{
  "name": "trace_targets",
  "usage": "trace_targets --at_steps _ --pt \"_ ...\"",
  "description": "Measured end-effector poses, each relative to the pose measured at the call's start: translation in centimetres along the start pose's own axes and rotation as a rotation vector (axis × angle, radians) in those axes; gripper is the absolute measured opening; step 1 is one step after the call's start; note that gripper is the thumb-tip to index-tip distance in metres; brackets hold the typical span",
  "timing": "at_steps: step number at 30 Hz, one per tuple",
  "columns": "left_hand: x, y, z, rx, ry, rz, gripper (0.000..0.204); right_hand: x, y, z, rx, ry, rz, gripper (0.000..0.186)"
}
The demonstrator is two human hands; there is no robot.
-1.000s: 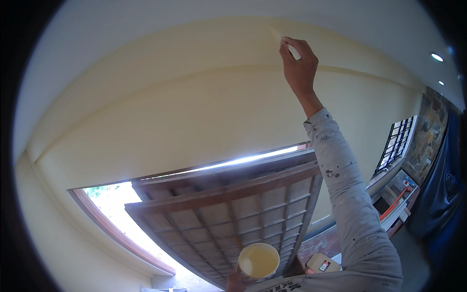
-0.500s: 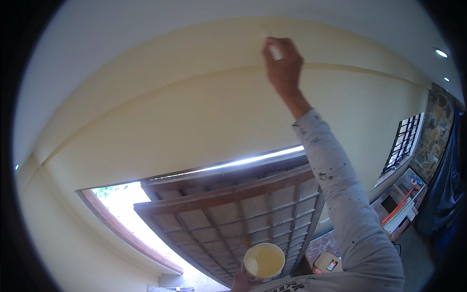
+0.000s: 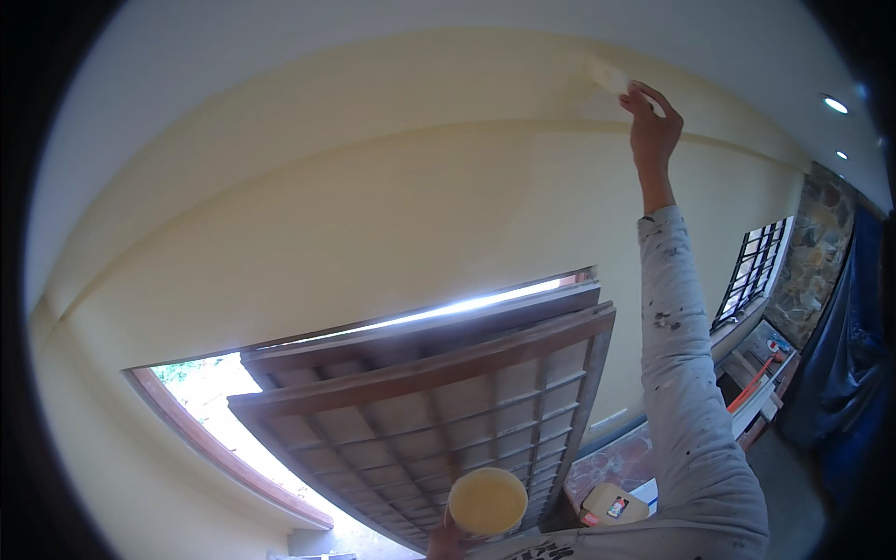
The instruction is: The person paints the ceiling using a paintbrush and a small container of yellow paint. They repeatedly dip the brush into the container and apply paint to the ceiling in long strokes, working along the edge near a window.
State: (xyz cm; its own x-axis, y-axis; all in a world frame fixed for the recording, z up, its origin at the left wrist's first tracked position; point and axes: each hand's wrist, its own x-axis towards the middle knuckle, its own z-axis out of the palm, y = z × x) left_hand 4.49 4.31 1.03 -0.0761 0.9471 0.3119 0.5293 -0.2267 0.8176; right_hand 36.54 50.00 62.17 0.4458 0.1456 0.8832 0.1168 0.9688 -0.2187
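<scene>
High at the upper wall, my right hand (image 3: 656, 124) grips a pale paintbrush (image 3: 609, 77), its handle mostly hidden by the fingers. The brush head looks blurred and lies at the cream wall (image 3: 373, 215), above a long ledge and close under the white ceiling. Low in the view, my left hand (image 3: 445, 540) holds a small bucket (image 3: 524, 513) by its side; only part of that hand shows. Cream-yellow paint (image 3: 487, 499) fills the inside of the bucket. My right arm reaches up in a paint-spotted grey sleeve.
Large wooden gridded panels (image 3: 420, 387) lean before a bright opening in the wall. To the right are a barred window (image 3: 749, 271), a stone wall strip (image 3: 817, 252) and a dark blue sheet (image 3: 831, 355). A cardboard box (image 3: 623, 504) sits low beside my arm.
My right hand has swept rightward along the upper wall with the paintbrush, and the arm is now straighter. The bucket stays in my left hand; the view has shifted slightly.
</scene>
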Motion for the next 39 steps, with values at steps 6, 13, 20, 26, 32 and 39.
trace_targets --at_steps 6,13,20,26,32,39 --pt "0.1 -0.6 0.8 0.029 0.001 -0.025 0.053 -0.2 -1.2 -0.8 -0.206 -0.048 -0.237 0.018" --pt "1.5 0.0 2.0 -0.100 -0.071 -0.160 0.053 -2.5 -3.6 1.9 -0.373 -0.104 -0.369 0.015" --pt "2.0 0.6 2.8 -0.137 -0.102 -0.223 0.052 -3.4 -4.9 4.7 -0.234 -0.192 -0.488 0.015" --pt "1.7 0.6 2.4 -0.095 -0.133 -0.233 0.052 -1.0 -2.7 2.2 -0.304 -0.096 -0.312 0.013" --pt "1.5 2.1 1.4 0.232 -0.265 -0.347 0.052 -2.7 -3.9 4.5 -0.256 -0.140 -0.469 0.015" --pt "0.1 -0.8 3.5 -0.213 -0.067 -0.258 0.055 -3.1 -6.5 6.9 -0.180 -0.173 -0.555 0.015"
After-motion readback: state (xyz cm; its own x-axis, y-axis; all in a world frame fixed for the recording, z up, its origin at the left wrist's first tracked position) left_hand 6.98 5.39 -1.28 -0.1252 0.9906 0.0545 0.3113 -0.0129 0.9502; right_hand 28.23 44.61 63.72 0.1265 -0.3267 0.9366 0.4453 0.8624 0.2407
